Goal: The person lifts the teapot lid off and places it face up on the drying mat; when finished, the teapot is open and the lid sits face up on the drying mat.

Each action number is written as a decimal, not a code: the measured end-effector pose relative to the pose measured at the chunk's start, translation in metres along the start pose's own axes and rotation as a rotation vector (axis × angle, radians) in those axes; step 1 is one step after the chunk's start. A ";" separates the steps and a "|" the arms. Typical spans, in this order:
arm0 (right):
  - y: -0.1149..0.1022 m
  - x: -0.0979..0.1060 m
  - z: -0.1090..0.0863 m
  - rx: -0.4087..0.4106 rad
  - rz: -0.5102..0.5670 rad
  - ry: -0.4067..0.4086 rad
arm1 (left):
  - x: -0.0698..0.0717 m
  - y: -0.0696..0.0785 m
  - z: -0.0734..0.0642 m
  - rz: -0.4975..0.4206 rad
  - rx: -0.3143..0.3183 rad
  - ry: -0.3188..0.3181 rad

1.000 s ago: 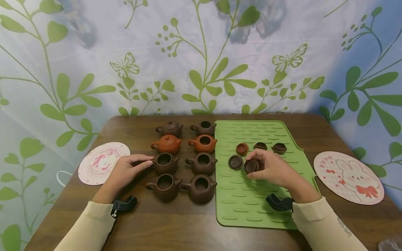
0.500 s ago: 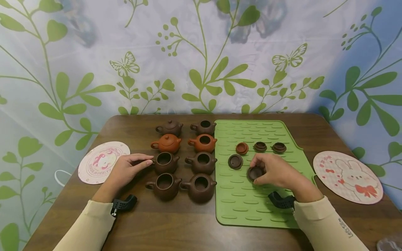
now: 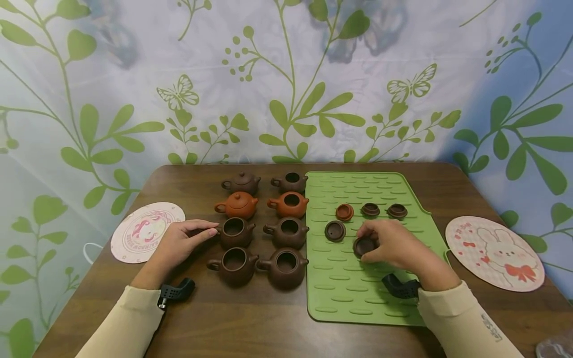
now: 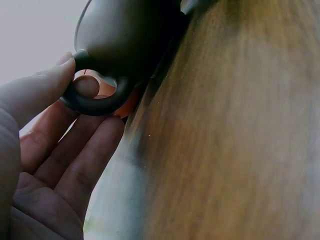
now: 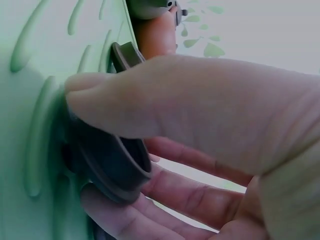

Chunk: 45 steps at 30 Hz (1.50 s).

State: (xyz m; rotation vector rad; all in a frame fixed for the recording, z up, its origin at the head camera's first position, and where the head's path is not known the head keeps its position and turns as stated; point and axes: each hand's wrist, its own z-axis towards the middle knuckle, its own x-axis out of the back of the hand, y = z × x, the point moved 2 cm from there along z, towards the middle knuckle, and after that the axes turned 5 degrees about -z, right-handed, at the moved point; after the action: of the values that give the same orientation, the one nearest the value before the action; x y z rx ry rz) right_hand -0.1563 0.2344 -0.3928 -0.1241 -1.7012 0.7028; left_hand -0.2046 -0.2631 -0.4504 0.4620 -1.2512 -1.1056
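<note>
My left hand [image 3: 185,238] pinches the handle of a dark brown lidless teapot [image 3: 234,233]; in the left wrist view the thumb [image 4: 60,82] lies on top of the handle [image 4: 95,106] and a fingertip shows through its loop. Over the green mat [image 3: 340,283], my right hand [image 3: 396,243] holds a dark upturned teapot lid [image 3: 364,246] between thumb and fingers. The right wrist view has this lid [image 5: 107,160] right at the mat surface. Just left of it lies another dark lid [image 3: 335,231]. Behind are a reddish lid [image 3: 344,212] and two brown lids, one in the middle [image 3: 370,210], one rightmost [image 3: 397,211].
Small teapots stand in two columns left of the mat. A brown one [image 3: 241,184] and an orange one [image 3: 241,205] wear lids; the others, including an open orange teapot [image 3: 288,205], show dark openings. Round placemats lie at left [image 3: 147,232] and right [image 3: 497,253].
My right hand has shifted slightly right, and the lid in it has gone from tilted to lying flatter, opening up, at the mat. My left hand stays at the teapot handle.
</note>
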 end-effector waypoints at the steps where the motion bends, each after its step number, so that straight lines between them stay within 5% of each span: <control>1: 0.000 0.001 -0.001 0.003 -0.001 0.000 | 0.000 0.000 0.000 -0.002 -0.003 0.000; 14: -0.002 0.007 0.002 0.007 -0.025 0.020 | 0.000 0.002 0.001 0.000 -0.004 0.002; 25: -0.010 0.011 0.009 0.019 -0.091 0.130 | -0.001 0.002 0.000 0.013 -0.013 0.009; 32: -0.021 0.010 0.020 0.031 -0.100 0.147 | -0.002 0.015 -0.001 0.013 0.007 0.013; 45: -0.051 0.002 0.051 0.119 -0.099 0.130 | 0.001 0.002 0.004 -0.046 0.040 -0.009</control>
State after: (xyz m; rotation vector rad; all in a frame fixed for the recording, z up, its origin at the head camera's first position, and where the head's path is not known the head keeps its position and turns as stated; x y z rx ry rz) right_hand -0.1890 0.1744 -0.3691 -0.0022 -1.5269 0.7052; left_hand -0.2076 -0.2613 -0.4467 0.5190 -1.2780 -1.1239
